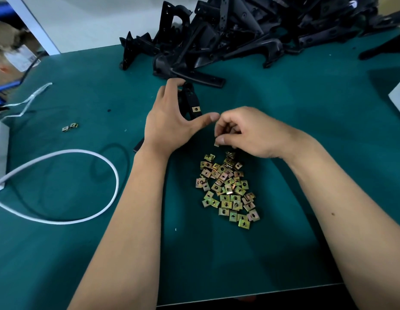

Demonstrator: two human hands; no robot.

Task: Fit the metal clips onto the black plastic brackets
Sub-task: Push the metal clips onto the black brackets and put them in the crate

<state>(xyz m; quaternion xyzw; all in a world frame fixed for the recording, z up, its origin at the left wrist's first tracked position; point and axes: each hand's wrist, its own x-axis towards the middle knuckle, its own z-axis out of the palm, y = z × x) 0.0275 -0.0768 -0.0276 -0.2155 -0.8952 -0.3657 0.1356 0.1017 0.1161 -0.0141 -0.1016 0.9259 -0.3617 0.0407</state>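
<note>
Gripping black bracket (190, 101) with left hand (170, 121), fingers curled over its far end, thumb stretched out toward right hand (246, 133); one clip already sitting on bracket. Pinching single metal clip (217, 143) between right thumb and curled fingers, just above loose clip pile (228, 189) on green mat (306, 130). Lying at far edge: bracket heap (250, 30). Sitting apart at left: two stray clips (70, 127).
</note>
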